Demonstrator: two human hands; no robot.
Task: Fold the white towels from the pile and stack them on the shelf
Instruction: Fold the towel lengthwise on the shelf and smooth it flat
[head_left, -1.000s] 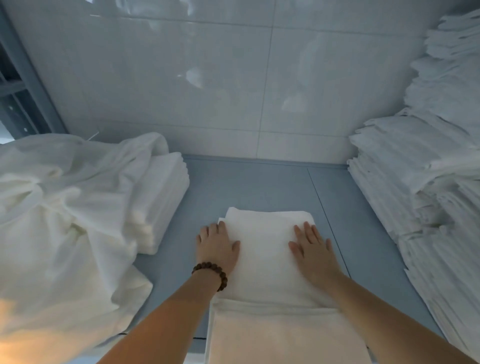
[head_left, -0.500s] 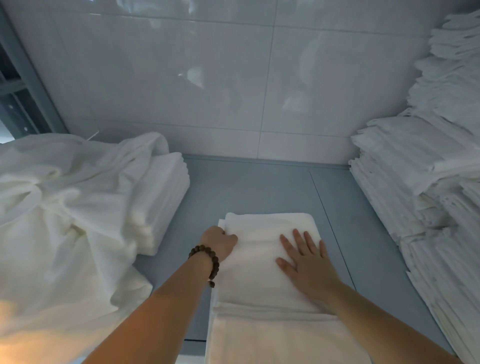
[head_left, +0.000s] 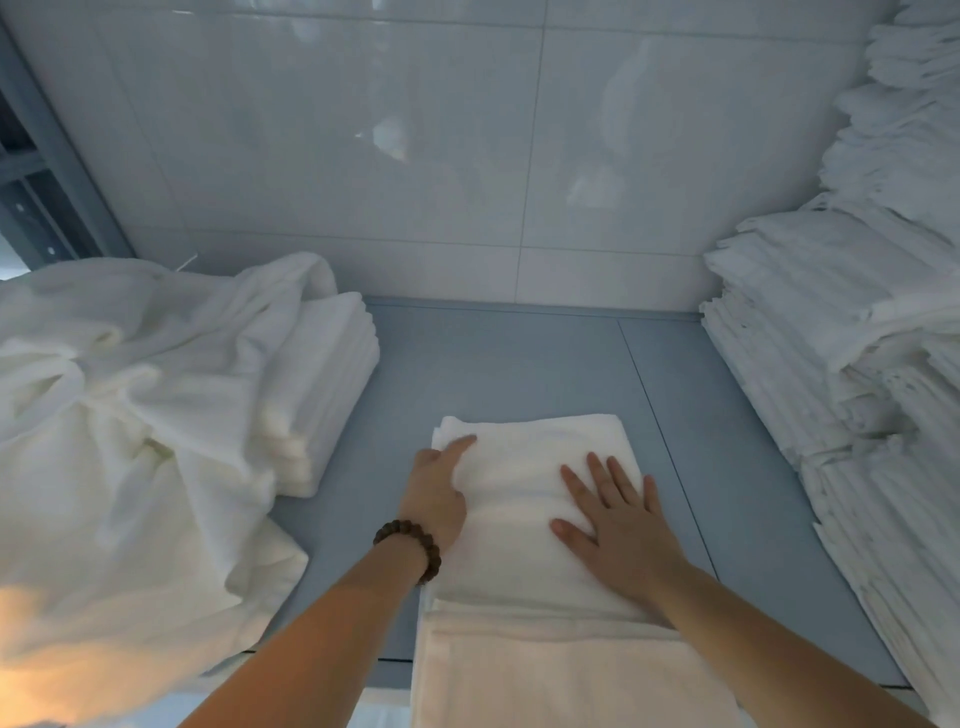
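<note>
Your folded white towel lies flat in the middle of the blue-grey shelf, right under both hands. Your left hand is at its left edge near the far corner. The thumb lies on top and the other fingers curl down over the side, so it is gripping the edge. Your right hand rests palm-down on the right half with its fingers straight and spread, pressing the cloth.

The towel is a neat rectangle of soft, slightly napped fabric. Shallow creases run across it between your hands, and several layers show at the far left corner. A broader band of white cloth continues from under your wrists towards you, over the shelf's front edge.

A brown bead bracelet circles your left wrist. To the left sits a rumpled pile of white towels, touching a short folded stack. Tall folded white stacks stand to the right, against the glossy white tiled wall.
</note>
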